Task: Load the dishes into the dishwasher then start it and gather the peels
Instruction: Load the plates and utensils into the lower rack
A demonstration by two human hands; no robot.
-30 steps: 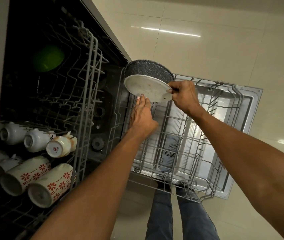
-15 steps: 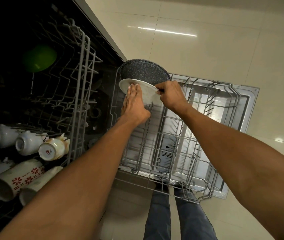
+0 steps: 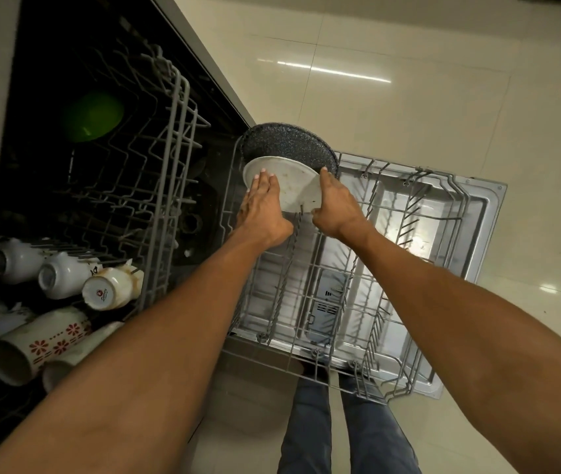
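A: Item one, white plate [image 3: 291,186]. Location?

B: Far left corner of the pulled-out lower rack [image 3: 388,302], standing on edge among the tines, its face tilted toward the viewer. Directly behind it, touching or nearly so, a dark speckled pan [image 3: 282,142].

A: Handling properties?

B: Judged rigid, glazed, probably slick and chippable against wire. Light enough for one hand. Best held at opposite rim edges, as it is held here.

A: Grip, left hand [image 3: 262,206]?

B: Fingers straight and together, laid flat on the plate's left face and rim. Pressing or steadying, not curled round it.

A: Right hand [image 3: 335,203]?

B: At the plate's right rim, thumb up along the edge, fingers appearing to wrap behind. Counted as a hold on the rim; how far the fingers close behind it is hidden.

A: Stage of work?

B: Plate being seated in its slot, by my reading. Most of the lower rack is unfilled, so loading is early; starting the machine and the peels are not yet done.

A: Surrounding stock?

B: Upper rack [image 3: 169,159] to the left, extended. Near left on it: white cups [image 3: 63,271] lying on their sides and red-flowered mugs [image 3: 33,347]. Far inside the tub, a green bowl [image 3: 94,116]. Open door [image 3: 477,213] beneath the lower rack, pale tiled floor [image 3: 443,63] beyond, trouser legs [image 3: 347,436] nearest.
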